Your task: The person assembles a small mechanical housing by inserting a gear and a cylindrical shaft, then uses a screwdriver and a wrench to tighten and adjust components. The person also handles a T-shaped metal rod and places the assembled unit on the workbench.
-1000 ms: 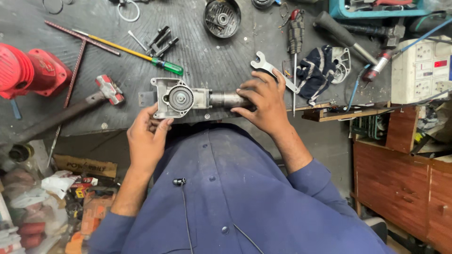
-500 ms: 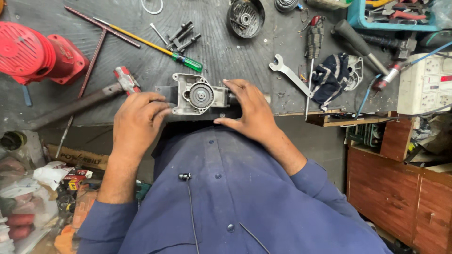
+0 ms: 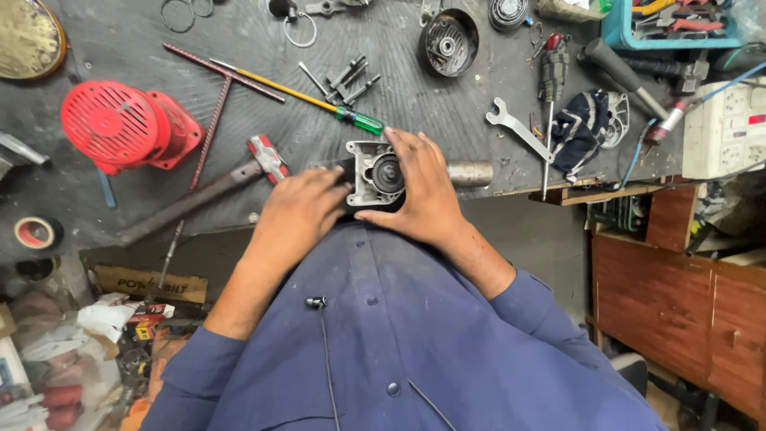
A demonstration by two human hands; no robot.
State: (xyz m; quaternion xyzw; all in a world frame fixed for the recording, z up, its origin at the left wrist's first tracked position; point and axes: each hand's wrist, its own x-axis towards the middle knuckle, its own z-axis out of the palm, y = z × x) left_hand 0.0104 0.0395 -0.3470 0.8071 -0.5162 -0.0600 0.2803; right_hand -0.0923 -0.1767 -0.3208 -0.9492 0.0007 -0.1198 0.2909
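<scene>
Head view: grey metal gear housing [image 3: 375, 172], round bearing exposed.

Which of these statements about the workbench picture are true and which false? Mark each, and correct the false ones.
1. Both hands rest on the grey metal gear housing at the bench edge. True: the left hand and right hand are on it.
2. The green-handled screwdriver is in the right hand. False: it lies on the bench.
3. The red fan cover sits left of the hammer. True.
4. The open-end spanner lies on the housing. False: it lies apart, to the right.
</scene>
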